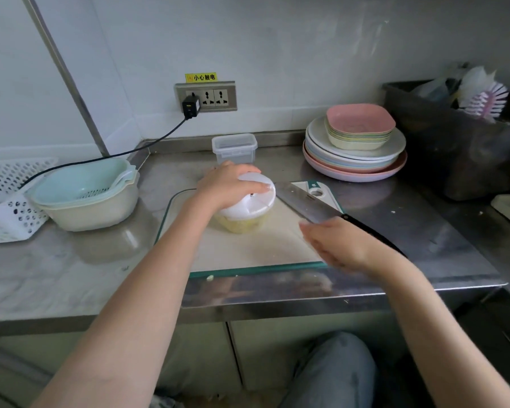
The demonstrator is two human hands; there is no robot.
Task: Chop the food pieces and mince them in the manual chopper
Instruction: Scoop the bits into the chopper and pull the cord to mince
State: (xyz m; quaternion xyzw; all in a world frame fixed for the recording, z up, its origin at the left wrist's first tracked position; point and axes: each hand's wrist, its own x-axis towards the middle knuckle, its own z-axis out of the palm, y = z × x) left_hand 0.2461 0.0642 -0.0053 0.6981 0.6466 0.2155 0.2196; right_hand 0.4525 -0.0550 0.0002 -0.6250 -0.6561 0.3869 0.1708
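The manual chopper point(248, 206) stands on the white cutting board point(248, 245), toward its far side, with pale yellow minced food point(243, 226) showing through its clear bowl. The left hand point(227, 187) lies over the white lid, fingers curved down around its dome, holding it. The right hand point(333, 242) hovers over the board's right edge, blurred, so whether its fingers pinch anything I cannot tell. A cleaver point(309, 203) rests just right of the chopper. Beyond, a clear container point(234, 148), stacked plates point(354, 151) and a colander bowl point(86, 192) sit on the steel counter point(71, 260)
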